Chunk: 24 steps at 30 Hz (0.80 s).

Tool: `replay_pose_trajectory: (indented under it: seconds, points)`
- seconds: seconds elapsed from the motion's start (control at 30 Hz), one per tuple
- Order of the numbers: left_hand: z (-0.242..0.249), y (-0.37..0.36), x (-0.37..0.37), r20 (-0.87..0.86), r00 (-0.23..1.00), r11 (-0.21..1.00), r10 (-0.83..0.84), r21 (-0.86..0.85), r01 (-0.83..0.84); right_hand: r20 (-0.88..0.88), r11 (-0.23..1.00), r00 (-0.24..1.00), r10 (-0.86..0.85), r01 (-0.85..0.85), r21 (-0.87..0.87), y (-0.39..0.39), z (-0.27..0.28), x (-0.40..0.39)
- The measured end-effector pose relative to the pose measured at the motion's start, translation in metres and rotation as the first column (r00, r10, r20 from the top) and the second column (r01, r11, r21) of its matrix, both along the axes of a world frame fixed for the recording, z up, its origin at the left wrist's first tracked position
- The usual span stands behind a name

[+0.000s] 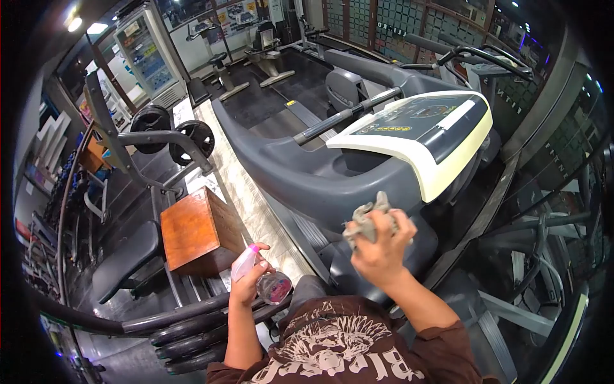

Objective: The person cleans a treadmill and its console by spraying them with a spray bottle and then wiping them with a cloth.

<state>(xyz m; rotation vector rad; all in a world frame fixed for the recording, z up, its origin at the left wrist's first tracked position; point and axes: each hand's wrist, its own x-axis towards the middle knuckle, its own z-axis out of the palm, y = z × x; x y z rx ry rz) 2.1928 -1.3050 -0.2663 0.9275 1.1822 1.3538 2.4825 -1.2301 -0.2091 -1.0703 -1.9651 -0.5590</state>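
My left hand (246, 281) is wrapped round a clear spray bottle (275, 288) with a pink and white top, held low in front of my body. Bunched in the fingers of my right hand (382, 251) is a grey cloth (368, 224). That hand is beside the dark grey frame of a treadmill (345, 192), just below its yellowish-white console (441, 166); whether the cloth touches the frame I cannot tell.
A wooden box (190, 232) stands left, beside a black padded bench (130, 261) and a rack with weight plates (192, 142). Stacked black plates (192, 342) lie low at left. Further machines (543, 256) stand right; a glass-door fridge (148, 54) is at the back.
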Motion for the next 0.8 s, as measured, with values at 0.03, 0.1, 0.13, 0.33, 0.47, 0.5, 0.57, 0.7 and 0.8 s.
replay_pose_trajectory:
  seconds: [0.03, 0.1, 0.13, 0.33, 0.47, 0.5, 0.57, 0.7, 0.8]
  points:
    - [0.003, 0.000, -0.001, 0.005, 1.000, 1.000, -0.009, 0.000, 0.009, 0.051, 0.999, 0.999, 0.007, -0.009, 0.041, 0.001, -0.002, -0.009]
    - [0.005, -0.002, -0.002, -0.014, 1.000, 1.000, -0.020, 0.004, 0.020, 0.149, 0.996, 0.988, 0.025, -0.038, 0.083, 0.001, -0.009, -0.031]
    - [0.006, -0.002, -0.003, -0.038, 0.999, 1.000, -0.024, 0.012, 0.024, 0.197, 0.995, 0.980, 0.036, -0.055, 0.089, 0.007, -0.012, -0.043]
    - [0.019, -0.004, -0.008, -0.012, 1.000, 0.997, 0.005, 0.074, -0.004, 0.564, 0.979, 0.825, -0.016, -0.101, 0.176, 0.050, -0.053, -0.127]
    - [0.012, -0.013, -0.024, 0.016, 0.997, 0.994, 0.079, 0.075, -0.080, 0.491, 0.965, 0.863, 0.115, -0.215, 0.151, 0.057, -0.102, -0.130]
    - [0.006, -0.015, -0.030, 0.027, 0.995, 0.993, 0.094, 0.063, -0.096, 0.501, 0.959, 0.850, 0.162, -0.256, 0.124, 0.047, -0.093, -0.110]
    - [-0.005, -0.019, -0.038, 0.037, 0.992, 0.992, 0.120, 0.041, -0.122, 0.555, 0.945, 0.804, 0.213, -0.314, 0.092, 0.031, -0.084, -0.073]
    - [-0.017, -0.020, -0.052, 0.060, 0.988, 0.990, 0.141, 0.013, -0.142, 0.518, 0.942, 0.791, 0.326, -0.318, -0.106, -0.007, -0.074, -0.013]
    - [-0.028, -0.018, -0.056, 0.081, 0.983, 0.987, 0.163, 0.003, -0.163, 0.194, 0.824, 0.911, 0.363, -0.217, -0.523, -0.010, -0.088, 0.020]
